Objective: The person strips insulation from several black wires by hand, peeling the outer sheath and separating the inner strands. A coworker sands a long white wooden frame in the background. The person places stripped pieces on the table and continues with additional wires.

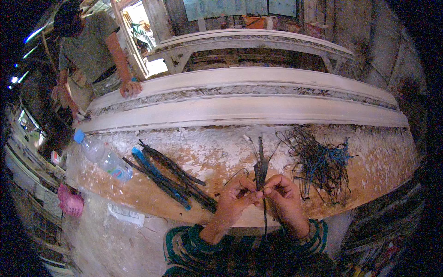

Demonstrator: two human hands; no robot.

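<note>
Close in front of me, both hands pinch a narrow black strip (260,168), which widens into a flat, pointed piece above my fingers. Thin strands spread from its upper part, and a thin tail hangs below. My left hand (234,199) is closed on it from the left, and my right hand (286,198) meets it with thumb and fingertips from the right. Left of my hands lies a bunch of long black strips (173,168) with a blue strip (161,177) among them. A tangled heap of thin black and blue strands (320,161) sits to the right.
Long white mouldings (258,108) run across the far side of the white-spattered wooden table (203,154). A clear plastic bottle (104,157) with a blue cap lies at left. Another person (94,51) leans over the far-left end. A pink bag (70,201) is beyond the left edge.
</note>
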